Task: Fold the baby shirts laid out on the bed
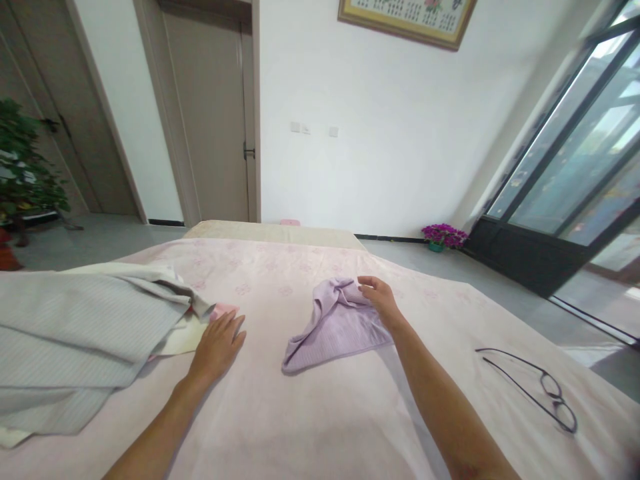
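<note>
"So, where's the lavender cloth [343, 330]?"

"Crumpled on the pink cover [310, 427], beside the right hand [382, 302]. That one's loosely curled at its upper edge; I can't tell whether it grips."

"And the left hand [217, 343]?"

"Fingers loosely extended over a pink scrap [221, 310] by the grey striped cloth [90, 327], seemingly grasping nothing."

"Any handling advice?"

"Steady the lower corner lightly, then ease the rumpled top open without dragging the cover."

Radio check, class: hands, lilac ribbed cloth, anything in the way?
Left hand open, by grey striped fabric pile. Right hand at lilac ribbed cloth, grip unclear. Cloth crumpled on pale pink floral sheet. Dark-framed eyeglasses off right, apart from both hands.
</note>
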Motion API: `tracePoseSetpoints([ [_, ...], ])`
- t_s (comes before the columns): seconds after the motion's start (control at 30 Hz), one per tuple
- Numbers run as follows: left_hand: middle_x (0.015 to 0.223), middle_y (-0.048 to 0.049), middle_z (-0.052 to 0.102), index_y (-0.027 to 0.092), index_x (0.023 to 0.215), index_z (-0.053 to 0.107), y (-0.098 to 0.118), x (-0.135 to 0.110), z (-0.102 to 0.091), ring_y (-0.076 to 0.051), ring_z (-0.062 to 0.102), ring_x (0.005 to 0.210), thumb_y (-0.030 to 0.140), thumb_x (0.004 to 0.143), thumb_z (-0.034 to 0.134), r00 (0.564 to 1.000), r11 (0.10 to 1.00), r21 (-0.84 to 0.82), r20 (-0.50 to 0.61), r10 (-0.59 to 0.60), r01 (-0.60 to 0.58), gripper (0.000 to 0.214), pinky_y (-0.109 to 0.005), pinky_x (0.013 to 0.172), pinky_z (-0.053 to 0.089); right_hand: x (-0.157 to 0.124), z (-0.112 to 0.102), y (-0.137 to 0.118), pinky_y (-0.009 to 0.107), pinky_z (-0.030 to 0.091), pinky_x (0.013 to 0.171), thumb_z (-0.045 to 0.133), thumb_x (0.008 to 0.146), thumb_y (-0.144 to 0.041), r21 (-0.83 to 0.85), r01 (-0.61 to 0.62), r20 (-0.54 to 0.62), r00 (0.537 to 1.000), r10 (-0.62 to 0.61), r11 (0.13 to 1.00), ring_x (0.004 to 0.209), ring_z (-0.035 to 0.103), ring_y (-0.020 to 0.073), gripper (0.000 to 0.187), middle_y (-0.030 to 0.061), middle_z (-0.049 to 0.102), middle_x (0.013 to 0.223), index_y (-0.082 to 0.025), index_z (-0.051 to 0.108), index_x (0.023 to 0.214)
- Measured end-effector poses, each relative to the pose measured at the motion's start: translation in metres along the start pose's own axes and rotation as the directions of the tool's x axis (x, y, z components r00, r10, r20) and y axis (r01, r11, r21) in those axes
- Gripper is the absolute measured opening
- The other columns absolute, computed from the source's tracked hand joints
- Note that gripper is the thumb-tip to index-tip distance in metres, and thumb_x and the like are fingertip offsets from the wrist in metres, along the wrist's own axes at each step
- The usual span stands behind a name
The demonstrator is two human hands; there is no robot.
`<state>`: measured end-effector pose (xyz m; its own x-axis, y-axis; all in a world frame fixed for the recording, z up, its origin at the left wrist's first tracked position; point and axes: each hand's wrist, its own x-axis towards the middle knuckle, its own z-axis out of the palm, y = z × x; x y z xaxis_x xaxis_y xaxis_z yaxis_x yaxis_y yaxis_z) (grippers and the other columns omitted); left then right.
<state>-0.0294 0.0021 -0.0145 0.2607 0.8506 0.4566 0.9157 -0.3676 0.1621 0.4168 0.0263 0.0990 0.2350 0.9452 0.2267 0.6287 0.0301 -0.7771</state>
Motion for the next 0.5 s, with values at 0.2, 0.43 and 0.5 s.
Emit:
tracePoseSetpoints([
  [0.2,0.142,-0.0135,0.056,0.018,0.124,0.064,-0.002,0.0,0.003,-0.027,0.048,0.134,0.036,0.094,0.047,1.0,1.0,-0.015,-0.006,-0.009,0.009,0.039,-0.05,0.117,0.03,-0.01,-0.016,0.055,0.038,0.047,0.093,0.054,0.08,-0.021,-0.475,-0.214,-0.05,0.975,0.216,0.854,0.109,0.065,0.0298,0.031,0.0147,0.072,0.111,-0.016,0.074,0.102],
  [0.43,0.142,-0.0129,0.056,0.019,0.124,0.063,-0.002,0.0,0.002,-0.027,0.048,0.134,0.035,0.094,0.047,1.0,1.0,-0.025,-0.008,-0.006,0.006,0.039,-0.05,0.118,0.029,-0.005,-0.026,0.07,0.044,0.05,0.085,0.058,0.08,-0.035,-0.667,-0.333,-0.086,0.923,0.376,0.666,0.105,0.067,0.0356,0.037,0.023,0.07,0.112,-0.013,0.073,0.106],
  [0.5,0.141,-0.0126,0.057,0.019,0.124,0.063,-0.001,0.0,0.001,-0.026,0.048,0.134,0.035,0.094,0.047,1.0,1.0,-0.025,-0.011,-0.009,0.008,0.038,-0.05,0.118,0.028,-0.002,-0.029,0.069,0.042,0.051,0.082,0.059,0.079,-0.04,-0.693,-0.323,-0.068,0.919,0.388,0.645,0.1,0.069,0.0341,0.036,0.0213,0.072,0.106,-0.015,0.075,0.099],
])
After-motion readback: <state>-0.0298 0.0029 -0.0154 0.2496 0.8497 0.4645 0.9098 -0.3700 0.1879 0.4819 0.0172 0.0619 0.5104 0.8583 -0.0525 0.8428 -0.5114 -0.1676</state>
